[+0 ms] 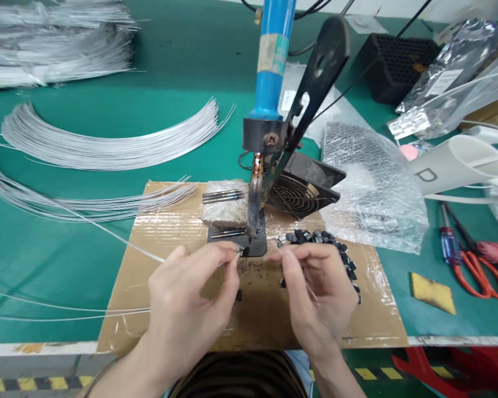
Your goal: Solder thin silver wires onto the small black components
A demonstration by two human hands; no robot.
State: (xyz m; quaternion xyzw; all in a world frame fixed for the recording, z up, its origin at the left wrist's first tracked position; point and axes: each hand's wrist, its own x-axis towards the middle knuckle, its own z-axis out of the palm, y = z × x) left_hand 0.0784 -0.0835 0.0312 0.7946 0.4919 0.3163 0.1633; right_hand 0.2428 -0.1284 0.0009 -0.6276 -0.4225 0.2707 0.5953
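My left hand [195, 298] is closed in a pinch just below the soldering iron tip. A white wire [143, 251] runs in from the left and passes behind this hand. A small dark piece [244, 251] shows at its fingertips, too blurred to name. My right hand [319, 293] is also pinched, beside the pile of small black connectors [315, 236]. A thin pale strand [311, 291] shows in its palm, and the fingertips blur. Between and above both hands stands the blue-handled soldering iron [269, 83], pointing down over a dark metal base [257, 243].
Bundles of white wires [108, 152] lie at left. A block with dark metal rods [224, 207] stands left of the iron, a black fan [299, 190] right. Cardboard [128, 309] covers the front. Scissors [481, 276], a yellow sponge [432, 293] and a white mug [456, 166] are at right.
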